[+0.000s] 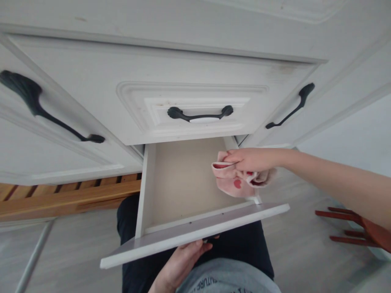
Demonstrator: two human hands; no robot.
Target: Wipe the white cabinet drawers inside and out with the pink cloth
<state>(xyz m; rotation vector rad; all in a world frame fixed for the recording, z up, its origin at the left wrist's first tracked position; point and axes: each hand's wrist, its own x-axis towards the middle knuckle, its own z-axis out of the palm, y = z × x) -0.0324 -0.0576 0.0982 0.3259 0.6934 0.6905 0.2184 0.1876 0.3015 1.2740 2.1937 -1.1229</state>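
A white drawer (183, 183) stands pulled out in front of me, its pale bottom bare. My right hand (253, 159) reaches in over its right side, the fingers closed on a bunched pink cloth piece (235, 188) with a red heart and pale hemmed edges. The cloth hangs over the right wall of the drawer; whether it is one piece or two I cannot tell. Below the drawer front (195, 236), my left hand (186, 262) has its fingers curled at the dark drawer handle (210, 237), which is mostly hidden.
Above is a closed white drawer with a dark handle (200, 116). Cabinet doors with dark handles (295, 108) flank it. A slatted wooden piece (70, 195) is at the left, a reddish-brown wooden stool (372, 232) at the right. My legs are under the drawer.
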